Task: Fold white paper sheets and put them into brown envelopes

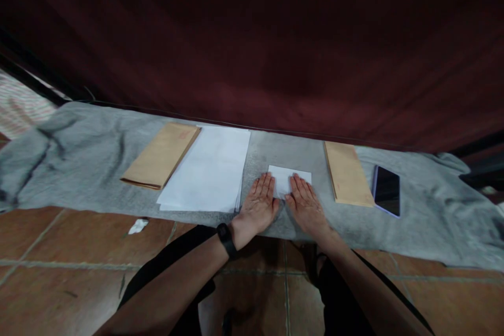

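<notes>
Folded white sheet [284, 178]: thin, light, easily creased, likely best pinched at a free edge. It lies on the grey cloth [79, 157], between the white paper stack [210, 168] and a tan envelope [346, 173]. Left hand [259, 205] and right hand [307, 205] press it, fingers flat, grasping nothing.

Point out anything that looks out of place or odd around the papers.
A crumpled white scrap lies on the tile floor, off the grey cloth that holds everything else. The cloth is wrinkled at its left end. Both hands press flat on the folded paper.
</notes>
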Motion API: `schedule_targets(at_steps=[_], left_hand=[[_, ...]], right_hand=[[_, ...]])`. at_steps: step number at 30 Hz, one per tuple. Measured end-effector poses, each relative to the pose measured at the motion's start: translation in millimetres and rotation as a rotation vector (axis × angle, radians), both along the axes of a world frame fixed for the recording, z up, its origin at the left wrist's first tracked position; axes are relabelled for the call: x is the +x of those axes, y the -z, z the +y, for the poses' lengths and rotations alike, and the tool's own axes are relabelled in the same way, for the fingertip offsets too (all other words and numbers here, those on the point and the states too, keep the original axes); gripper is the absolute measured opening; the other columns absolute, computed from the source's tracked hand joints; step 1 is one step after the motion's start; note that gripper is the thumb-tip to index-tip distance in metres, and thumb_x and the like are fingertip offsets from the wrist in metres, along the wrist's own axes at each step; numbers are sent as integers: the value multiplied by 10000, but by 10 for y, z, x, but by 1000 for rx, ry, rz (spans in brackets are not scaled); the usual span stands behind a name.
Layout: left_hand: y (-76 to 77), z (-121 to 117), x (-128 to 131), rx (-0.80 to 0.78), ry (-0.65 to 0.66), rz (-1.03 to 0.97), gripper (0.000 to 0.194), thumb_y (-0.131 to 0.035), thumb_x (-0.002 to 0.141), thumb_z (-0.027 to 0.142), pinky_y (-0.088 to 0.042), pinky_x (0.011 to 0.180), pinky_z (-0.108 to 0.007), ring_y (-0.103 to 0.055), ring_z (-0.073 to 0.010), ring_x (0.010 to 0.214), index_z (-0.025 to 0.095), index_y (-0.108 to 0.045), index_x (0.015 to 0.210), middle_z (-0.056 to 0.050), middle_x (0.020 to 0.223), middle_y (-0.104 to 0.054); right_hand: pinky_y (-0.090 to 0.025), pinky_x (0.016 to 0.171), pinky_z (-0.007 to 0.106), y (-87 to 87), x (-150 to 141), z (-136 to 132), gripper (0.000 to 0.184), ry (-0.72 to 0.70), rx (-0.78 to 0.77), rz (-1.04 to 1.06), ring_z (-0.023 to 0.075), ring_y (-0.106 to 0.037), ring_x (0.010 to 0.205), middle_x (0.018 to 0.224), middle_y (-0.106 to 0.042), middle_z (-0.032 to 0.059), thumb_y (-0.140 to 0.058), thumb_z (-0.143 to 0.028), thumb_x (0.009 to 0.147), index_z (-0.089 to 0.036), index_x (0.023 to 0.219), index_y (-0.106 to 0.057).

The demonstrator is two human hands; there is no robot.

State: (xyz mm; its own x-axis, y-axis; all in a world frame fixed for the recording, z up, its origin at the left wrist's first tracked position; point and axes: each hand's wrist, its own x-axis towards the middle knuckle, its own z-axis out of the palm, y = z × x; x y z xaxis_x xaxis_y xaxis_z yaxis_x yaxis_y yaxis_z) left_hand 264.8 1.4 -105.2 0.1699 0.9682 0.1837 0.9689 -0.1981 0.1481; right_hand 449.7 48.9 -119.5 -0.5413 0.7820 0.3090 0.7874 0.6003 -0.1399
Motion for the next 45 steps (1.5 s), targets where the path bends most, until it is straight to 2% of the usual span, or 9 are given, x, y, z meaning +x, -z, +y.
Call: schedule_targets(at_steps=[10, 21, 26, 31, 37, 42, 45], left_hand=[[-19, 10, -14, -52, -82, 16, 668, -338, 1017, 424, -276, 1230, -481, -243, -306, 1528, -4, -301, 1529, -232, 1610, -318], [-89, -13, -16, -92, -119, 76, 650, -342, 1023, 415, -276, 1221, -499, -284, -328, 1510, -21, -354, 1504, -249, 1602, -315], [-82, -16, -47, -78, -105, 76, 659, -361, 1016, 415, -271, 1219, -501, -279, -321, 1515, 0, -326, 1527, -244, 1597, -333], [-68, -21, -34, -53, -103, 58, 656, -353, 1012, 400, -286, 1202, -536, -311, -333, 1501, 12, -308, 1539, -245, 1585, -355], [-157, 20, -12, -21, -88, 52, 592, -340, 1017, 342, -213, 1247, -509, -310, -320, 1503, -20, -410, 1480, -235, 1583, -367], [-146, 79, 34, 27, 61, 42, 551, -338, 1022, 315, -168, 1269, -528, -242, -261, 1535, 123, -376, 1537, -109, 1619, -360], [-120, 98, 89, 16, 121, 61, 560, -316, 1032, 343, -166, 1277, -501, -237, -248, 1537, 87, -387, 1526, -124, 1617, -362]], right_hand=[[-337, 1172, 505, 88, 114, 7, 636, 114, 63, 12, 328, -367, 1467, 1603, -357, 210, -366, -398, 1054, -72, 1587, -250], [-369, 1155, 529, 89, 222, -7, 608, 181, 56, 10, 338, -366, 1467, 1588, -378, 221, -379, -351, 1044, -54, 1568, -295], [-377, 1147, 546, 47, 228, 3, 593, 209, 61, 12, 360, -388, 1452, 1575, -394, 231, -406, -310, 1028, -45, 1553, -328], [-333, 1190, 524, -65, 106, -6, 567, 111, 19, 12, 316, -327, 1493, 1617, -335, 190, -374, -278, 1034, -68, 1559, -325], [-309, 1217, 489, -93, -70, 8, 528, 25, -71, 51, 260, -328, 1497, 1590, -401, 168, -316, -298, 1052, -83, 1528, -392], [-335, 1206, 486, -47, -105, 43, 516, -2, -111, 79, 259, -363, 1478, 1563, -441, 179, -310, -281, 1044, -76, 1501, -435], [-332, 1209, 485, -33, -117, 59, 516, -15, -117, 90, 252, -364, 1477, 1561, -447, 168, -301, -279, 1042, -86, 1502, -434]])
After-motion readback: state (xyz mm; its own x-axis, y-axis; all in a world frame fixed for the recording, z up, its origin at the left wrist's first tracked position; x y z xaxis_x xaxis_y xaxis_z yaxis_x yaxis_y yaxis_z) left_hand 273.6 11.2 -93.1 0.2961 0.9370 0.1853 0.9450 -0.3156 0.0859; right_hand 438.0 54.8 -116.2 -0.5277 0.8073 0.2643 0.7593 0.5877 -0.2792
